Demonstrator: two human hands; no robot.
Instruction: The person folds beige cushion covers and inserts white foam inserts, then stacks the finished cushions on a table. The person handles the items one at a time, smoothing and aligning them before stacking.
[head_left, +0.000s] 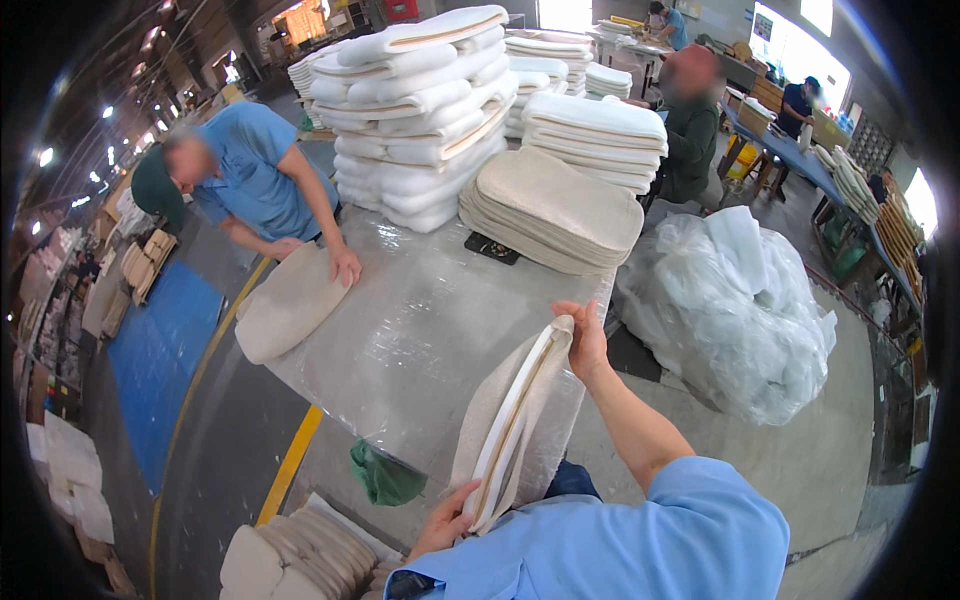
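Observation:
A long, rounded beige fabric pad (475,420) with white padding layers showing along its edge is held on its side over the near right edge of the table. My right hand (588,340) grips its far end, fingers around the rounded tip. At the near end, close to my body, my left hand (447,518) is closed on the pad's lower edge. The layers stand slightly apart between the two hands. My left fingertips are partly hidden by the pad.
The table (400,300) is covered in clear plastic. Stacks of white pads (420,115) and beige pads (550,205) stand at its far side. A co-worker (265,160) at left touches another beige pad (300,300). A plastic-wrapped bundle (730,310) lies right; more pads (290,550) sit lower left.

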